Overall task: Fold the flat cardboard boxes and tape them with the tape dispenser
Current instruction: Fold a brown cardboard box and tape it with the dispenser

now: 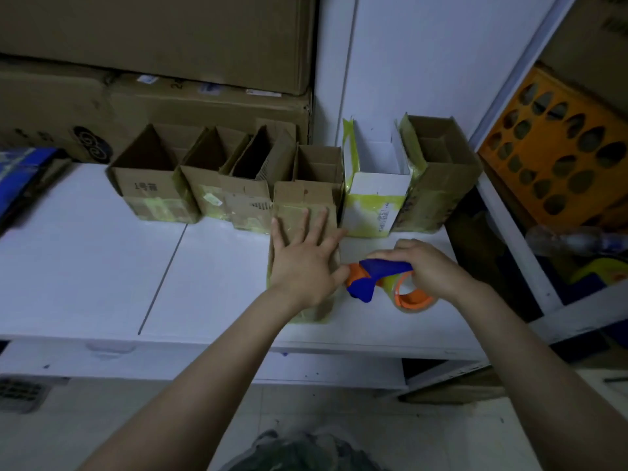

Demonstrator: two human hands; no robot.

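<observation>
A small brown cardboard box [299, 198] lies on its side on the white shelf [102, 266], its taped bottom towards me. My left hand [304, 260] presses flat on the box with fingers spread. Just right of it, my right hand [426, 266] grips a blue and orange tape dispenser [370, 278] with a roll of clear tape; its front end touches the box's right edge.
Several folded open boxes with yellowish tape stand in a row at the back, among them a brown box [153, 178] at the left and a white box [377, 188]. Large cartons [153, 62] are stacked behind. An orange crate [557, 154] sits on the right rack.
</observation>
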